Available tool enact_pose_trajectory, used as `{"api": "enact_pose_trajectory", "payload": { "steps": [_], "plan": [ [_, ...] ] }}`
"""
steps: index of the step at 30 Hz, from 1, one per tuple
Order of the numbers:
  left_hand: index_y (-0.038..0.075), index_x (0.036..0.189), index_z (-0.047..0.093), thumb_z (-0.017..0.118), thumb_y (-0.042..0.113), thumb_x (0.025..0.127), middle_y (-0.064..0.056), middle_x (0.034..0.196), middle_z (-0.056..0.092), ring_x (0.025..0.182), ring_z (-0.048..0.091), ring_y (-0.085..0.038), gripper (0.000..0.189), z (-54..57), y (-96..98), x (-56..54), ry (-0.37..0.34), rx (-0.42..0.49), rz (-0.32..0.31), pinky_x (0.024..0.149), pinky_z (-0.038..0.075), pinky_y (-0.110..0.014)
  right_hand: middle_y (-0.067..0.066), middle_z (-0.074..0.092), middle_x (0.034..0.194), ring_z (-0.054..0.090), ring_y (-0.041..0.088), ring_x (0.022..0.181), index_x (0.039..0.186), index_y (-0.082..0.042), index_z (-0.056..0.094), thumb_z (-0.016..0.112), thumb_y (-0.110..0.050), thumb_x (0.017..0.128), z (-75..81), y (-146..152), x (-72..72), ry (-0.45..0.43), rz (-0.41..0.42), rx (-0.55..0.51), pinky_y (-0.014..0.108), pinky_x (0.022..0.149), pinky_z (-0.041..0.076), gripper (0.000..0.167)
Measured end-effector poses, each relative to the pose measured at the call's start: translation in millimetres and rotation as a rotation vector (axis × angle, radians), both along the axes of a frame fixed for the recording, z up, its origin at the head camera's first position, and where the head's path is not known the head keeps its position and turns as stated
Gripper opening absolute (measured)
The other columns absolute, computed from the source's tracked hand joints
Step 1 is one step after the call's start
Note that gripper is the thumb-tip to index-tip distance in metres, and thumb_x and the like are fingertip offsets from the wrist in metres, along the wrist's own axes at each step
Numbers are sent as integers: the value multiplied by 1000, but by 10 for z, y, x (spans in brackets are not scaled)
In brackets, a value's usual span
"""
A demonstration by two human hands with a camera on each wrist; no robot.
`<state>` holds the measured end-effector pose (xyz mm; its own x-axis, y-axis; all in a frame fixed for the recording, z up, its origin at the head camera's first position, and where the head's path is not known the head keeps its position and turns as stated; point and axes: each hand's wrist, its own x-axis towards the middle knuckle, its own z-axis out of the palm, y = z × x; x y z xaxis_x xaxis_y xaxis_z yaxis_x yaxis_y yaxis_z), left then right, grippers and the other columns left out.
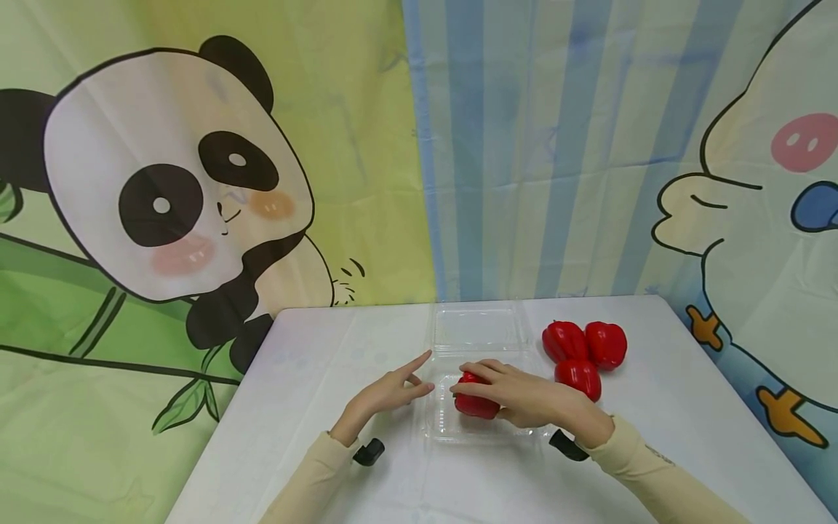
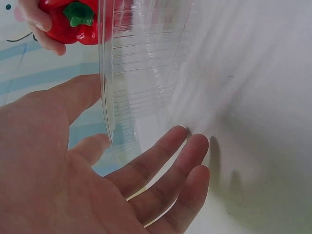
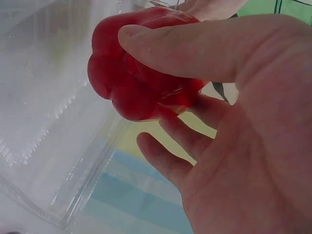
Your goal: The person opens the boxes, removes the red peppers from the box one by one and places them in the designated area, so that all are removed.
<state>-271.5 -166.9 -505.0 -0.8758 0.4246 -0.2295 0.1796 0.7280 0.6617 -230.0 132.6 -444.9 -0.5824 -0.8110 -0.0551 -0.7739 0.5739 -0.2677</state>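
My right hand (image 1: 524,397) grips a red bell pepper (image 1: 476,399) over the front half of a clear plastic clamshell box (image 1: 452,429). Its thumb (image 3: 170,51) lies across one side of the pepper, with fingers on the other side. In the left wrist view, a green stem (image 2: 79,14) shows on that pepper. My left hand (image 1: 386,393) is at the box's left side, fingers extended. Its index finger and thumb are at the box rim (image 2: 103,87), while the other fingers spread beside the outer wall. That hand holds nothing.
Three more red bell peppers (image 1: 579,378) sit in a cluster to the right of the box. The box's lid (image 1: 481,327) lies folded back toward the rear of the white table (image 1: 327,349). A printed cloth (image 1: 366,182) hangs behind the table.
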Motion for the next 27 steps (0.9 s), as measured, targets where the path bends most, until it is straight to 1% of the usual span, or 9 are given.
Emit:
{"api": "enact_pose_trajectory", "payload": {
  "steps": [6, 9, 19, 27],
  "plan": [
    [36, 160, 23, 59, 55, 97, -10, 124, 69, 89, 68, -17, 75, -10, 0, -5, 5, -8, 1, 82, 54, -45, 3, 35, 160, 33, 28, 144, 153, -36, 37, 84, -3, 75, -9, 49, -7, -17, -25, -18, 43, 99, 54, 97],
    [36, 160, 23, 58, 56, 97, -10, 124, 69, 90, 68, -17, 76, -12, -1, -7, 7, -9, 0, 81, 54, -44, 4, 36, 159, 34, 29, 144, 153, -35, 38, 84, -3, 75, -1, 75, -7, -18, -27, -31, 43, 98, 55, 96],
    [36, 160, 23, 58, 56, 97, -10, 124, 69, 88, 68, -16, 75, 5, 11, 3, 4, -6, 6, 82, 53, -45, 6, 38, 158, 36, 30, 142, 153, -34, 38, 84, -4, 76, 50, 172, 1, 9, -24, -45, 44, 98, 55, 95],
    [35, 160, 23, 58, 55, 97, -9, 123, 69, 89, 68, -15, 75, -18, 4, -9, 8, -10, 2, 82, 53, -44, 6, 37, 158, 36, 29, 142, 154, -33, 37, 84, -9, 77, 69, 216, 9, 37, -29, -44, 43, 99, 54, 93]
  ]
}}
